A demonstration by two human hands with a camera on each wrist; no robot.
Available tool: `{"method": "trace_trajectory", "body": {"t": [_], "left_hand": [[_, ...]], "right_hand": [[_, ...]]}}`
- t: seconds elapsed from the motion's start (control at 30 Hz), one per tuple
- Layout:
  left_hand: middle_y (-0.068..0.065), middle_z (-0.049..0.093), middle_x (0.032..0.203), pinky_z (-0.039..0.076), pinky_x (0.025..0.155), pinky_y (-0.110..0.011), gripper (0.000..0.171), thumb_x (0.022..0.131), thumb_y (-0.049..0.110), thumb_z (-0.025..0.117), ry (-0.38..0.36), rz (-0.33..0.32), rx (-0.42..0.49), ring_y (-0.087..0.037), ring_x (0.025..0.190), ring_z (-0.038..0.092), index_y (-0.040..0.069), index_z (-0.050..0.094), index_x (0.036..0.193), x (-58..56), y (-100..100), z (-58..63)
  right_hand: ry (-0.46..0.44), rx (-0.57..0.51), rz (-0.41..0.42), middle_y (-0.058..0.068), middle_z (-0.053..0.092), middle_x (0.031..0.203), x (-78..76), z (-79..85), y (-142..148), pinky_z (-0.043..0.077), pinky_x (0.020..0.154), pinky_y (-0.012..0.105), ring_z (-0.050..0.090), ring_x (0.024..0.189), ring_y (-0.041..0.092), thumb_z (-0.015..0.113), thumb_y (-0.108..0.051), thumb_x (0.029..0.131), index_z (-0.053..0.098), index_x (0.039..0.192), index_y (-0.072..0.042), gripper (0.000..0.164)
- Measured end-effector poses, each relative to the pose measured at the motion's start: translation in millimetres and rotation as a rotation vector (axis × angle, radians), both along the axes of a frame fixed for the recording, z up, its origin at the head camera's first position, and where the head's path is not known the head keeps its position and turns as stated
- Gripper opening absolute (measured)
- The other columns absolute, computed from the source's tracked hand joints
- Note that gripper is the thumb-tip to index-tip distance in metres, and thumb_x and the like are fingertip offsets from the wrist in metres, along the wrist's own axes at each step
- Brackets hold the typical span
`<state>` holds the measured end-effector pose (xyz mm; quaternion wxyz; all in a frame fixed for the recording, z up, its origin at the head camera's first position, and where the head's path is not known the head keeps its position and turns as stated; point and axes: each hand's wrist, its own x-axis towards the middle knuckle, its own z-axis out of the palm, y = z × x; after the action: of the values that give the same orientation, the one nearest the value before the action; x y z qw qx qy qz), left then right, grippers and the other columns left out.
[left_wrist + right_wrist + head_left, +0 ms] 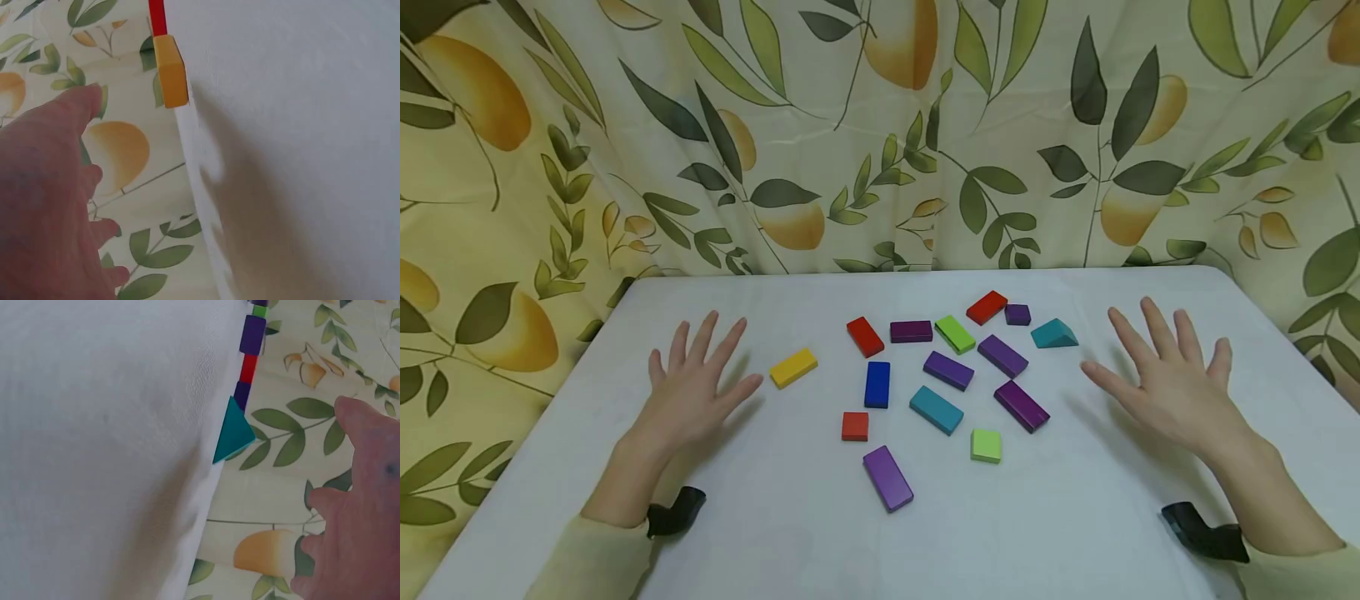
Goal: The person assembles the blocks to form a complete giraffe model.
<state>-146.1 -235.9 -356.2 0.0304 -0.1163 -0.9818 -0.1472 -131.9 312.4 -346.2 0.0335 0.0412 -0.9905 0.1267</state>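
Note:
Fingers spread, my left hand (688,400) hovers over the left of the white table and holds nothing. A yellow block (793,367) lies just beyond its thumb, and that block (171,72) also shows in the left wrist view. My right hand (1180,396) is spread the same way on the right side, with nothing in it. Nearest to it are a teal triangular block (1054,334) and a dark magenta block (1022,406). Between the hands lie a blue block (877,385), a teal rectangular block (936,410), a purple block (888,478) and a green square block (986,446).
Toward the back lie red blocks (865,337), a green block (955,334) and a small purple cube (1018,314). A red square block (854,426) sits left of centre. A fruit-patterned curtain (865,225) hangs behind the table (775,533).

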Motion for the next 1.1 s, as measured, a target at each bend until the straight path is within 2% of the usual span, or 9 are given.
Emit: {"method": "trace_trajectory", "body": {"t": [0.13,0.37,0.57,0.73,0.9,1.1], "left_hand": [[-0.018,0.006,0.167,-0.001,0.104,-0.081,0.081,0.098,0.058,0.054,0.026,-0.032,-0.009,-0.05,0.148,-0.004,0.023,0.021,0.163,-6.6,13.4,0.8],[-0.015,0.009,0.167,0.002,0.109,-0.077,0.081,0.096,0.057,0.057,0.037,-0.096,-0.039,-0.047,0.149,0.001,0.026,0.022,0.163,-21.2,54.3,0.3],[-0.011,0.012,0.167,0.002,0.112,-0.072,0.08,0.095,0.054,0.06,0.022,-0.16,-0.002,-0.043,0.149,0.006,0.028,0.024,0.162,-30.1,85.0,-1.7],[-0.011,0.018,0.166,0.009,0.114,-0.069,0.079,0.094,0.052,0.062,0.019,-0.204,0.012,-0.041,0.149,0.013,0.027,0.029,0.161,-37.9,106.0,-3.8],[-0.008,0.019,0.166,0.014,0.115,-0.066,0.079,0.094,0.052,0.065,-0.016,-0.234,0.031,-0.038,0.149,0.015,0.029,0.031,0.161,-45.4,123.2,-5.7],[-0.006,0.023,0.164,0.018,0.116,-0.063,0.077,0.092,0.053,0.067,-0.027,-0.296,0.052,-0.034,0.148,0.019,0.03,0.035,0.159,-51.4,133.6,-9.9]], "right_hand": [[0.013,-0.011,0.023,0.028,-0.008,0.163,-1.3,1.4,-6.9,-0.025,0.099,0.074,-0.021,0.144,0.052,0.048,-0.061,0.099,0.011,0.163,-0.011,0.089],[0.026,-0.017,0.075,0.027,-0.001,0.164,-8.8,2.3,-34.7,-0.023,0.102,0.074,-0.014,0.146,0.052,0.049,-0.062,0.098,0.015,0.163,-0.012,0.089],[0.028,-0.022,0.133,0.026,0.003,0.164,-14.5,5.4,-65.3,-0.019,0.104,0.074,-0.008,0.148,0.051,0.052,-0.061,0.097,0.02,0.162,-0.012,0.088],[-0.002,-0.038,0.203,0.023,0.004,0.166,-20.8,7.8,-92.2,-0.016,0.108,0.073,-0.005,0.149,0.049,0.054,-0.06,0.096,0.023,0.162,-0.012,0.087],[-0.011,-0.078,0.269,0.023,0.009,0.165,-29.8,9.8,-114.6,-0.009,0.11,0.073,0.0,0.149,0.048,0.056,-0.058,0.096,0.029,0.16,-0.011,0.084],[-0.021,-0.094,0.324,0.021,0.011,0.166,-39.7,10.7,-132.1,0.001,0.112,0.073,0.006,0.15,0.046,0.059,-0.055,0.096,0.028,0.161,-0.014,0.082]]}}
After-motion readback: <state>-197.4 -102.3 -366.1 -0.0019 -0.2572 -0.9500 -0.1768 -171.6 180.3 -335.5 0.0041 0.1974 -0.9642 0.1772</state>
